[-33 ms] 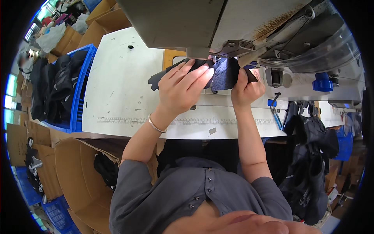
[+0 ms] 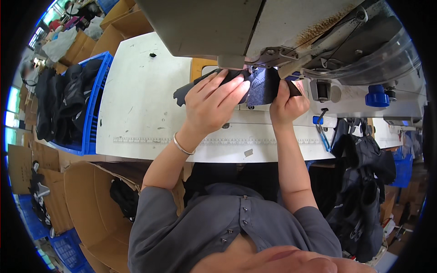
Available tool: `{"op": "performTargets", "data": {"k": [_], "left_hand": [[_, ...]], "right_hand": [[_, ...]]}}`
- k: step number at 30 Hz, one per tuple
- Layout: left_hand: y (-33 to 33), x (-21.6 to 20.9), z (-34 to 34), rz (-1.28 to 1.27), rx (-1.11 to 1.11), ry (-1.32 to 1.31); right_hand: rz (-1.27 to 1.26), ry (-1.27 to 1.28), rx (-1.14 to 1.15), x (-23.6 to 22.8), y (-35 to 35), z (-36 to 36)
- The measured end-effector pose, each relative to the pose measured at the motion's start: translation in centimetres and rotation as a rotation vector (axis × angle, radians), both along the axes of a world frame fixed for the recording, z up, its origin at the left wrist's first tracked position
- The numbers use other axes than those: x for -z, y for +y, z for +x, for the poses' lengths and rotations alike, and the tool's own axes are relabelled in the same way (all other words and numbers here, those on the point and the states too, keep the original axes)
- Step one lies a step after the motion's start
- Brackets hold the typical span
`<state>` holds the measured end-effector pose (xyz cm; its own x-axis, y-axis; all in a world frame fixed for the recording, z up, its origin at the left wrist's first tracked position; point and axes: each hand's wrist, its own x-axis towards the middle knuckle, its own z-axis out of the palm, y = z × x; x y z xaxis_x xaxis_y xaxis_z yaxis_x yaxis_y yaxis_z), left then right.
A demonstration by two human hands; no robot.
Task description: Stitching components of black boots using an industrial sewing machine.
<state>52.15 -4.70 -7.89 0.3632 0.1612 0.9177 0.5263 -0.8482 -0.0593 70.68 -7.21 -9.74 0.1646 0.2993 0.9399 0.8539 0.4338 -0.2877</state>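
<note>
A dark fabric piece (image 2: 263,86) lies under the head of a sewing machine (image 2: 255,43), lit brightly near the needle area. My left hand (image 2: 213,101) rests on its left part, fingers stretched out and lying over the cloth; the thumb is mostly hidden. The cloth's ragged left end sticks out past that hand. At the right end, my right hand (image 2: 287,103) pinches the fabric's edge between thumb and curled fingers. The needle itself cannot be made out behind the machine head.
The white table (image 2: 136,100) has a ruler strip (image 2: 227,141) along its front. Blue-handled snips (image 2: 322,132) lie at the right. A blue crate (image 2: 93,107) of black items stands left, an open cardboard box (image 2: 93,200) below. Black pieces (image 2: 364,191) hang at the right.
</note>
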Motion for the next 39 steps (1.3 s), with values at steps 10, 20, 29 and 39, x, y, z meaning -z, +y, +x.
{"op": "performTargets", "data": {"k": [10,20,29,39], "left_hand": [[0.4,-0.8,0.1,0.006,0.033,-0.009],[2.0,-0.6,-0.6,-0.018,0.101,-0.002],[2.2,-0.9,-1.0,-0.062,0.115,0.012],[0.5,-0.2,-0.1,-0.038,0.024,0.117]], "right_hand": [[-0.020,0.032,0.038,0.1,0.0,-0.4],[0.078,0.022,0.068,-1.3,0.0,-2.1],[-0.080,0.091,0.132,-1.1,-0.6,-2.5],[0.022,0.106,-0.016,-0.9,1.7,-0.3]]}}
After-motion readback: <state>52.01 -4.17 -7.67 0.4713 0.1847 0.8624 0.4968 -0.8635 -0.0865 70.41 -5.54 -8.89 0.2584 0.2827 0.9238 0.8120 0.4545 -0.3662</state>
